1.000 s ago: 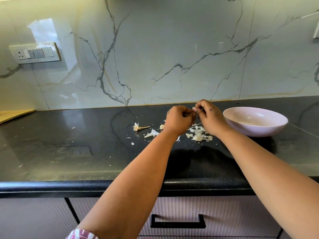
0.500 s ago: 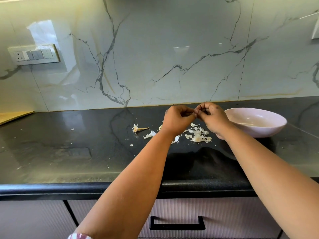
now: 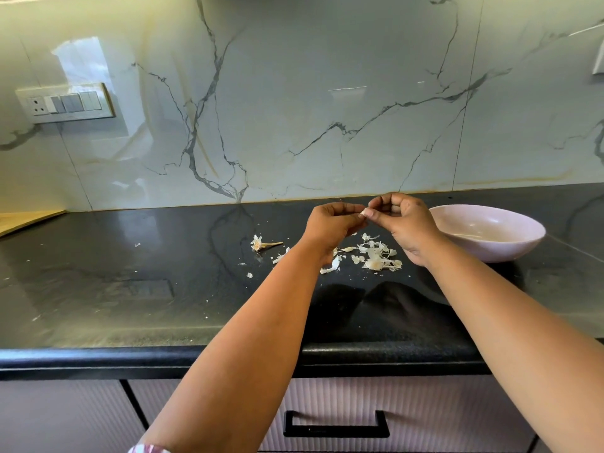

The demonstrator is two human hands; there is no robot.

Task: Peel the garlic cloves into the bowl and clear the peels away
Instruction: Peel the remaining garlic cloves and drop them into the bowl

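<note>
A small white garlic clove point(image 3: 363, 212) is pinched between the fingertips of both hands, held above the black counter point(image 3: 130, 289). My left hand point(image 3: 333, 225) grips it from the left with curled fingers. My right hand point(image 3: 403, 223) pinches it from the right. Below the hands lies a scatter of white garlic peels point(image 3: 376, 255). A garlic stem with its root end point(image 3: 261, 244) lies further left. A pale pink bowl point(image 3: 490, 233) stands just right of my right hand; what it holds is hard to make out.
Small peel flakes dot the counter towards the left point(image 3: 138, 245). A marble backsplash with a switch panel point(image 3: 65, 103) rises behind. The counter's front edge point(image 3: 98, 358) runs above a drawer with a black handle point(image 3: 336, 423). A wooden surface point(image 3: 26, 219) shows at far left.
Both hands stay together over the peels. The right hand's fingers have lifted slightly, and the white clove now shows between the fingertips.
</note>
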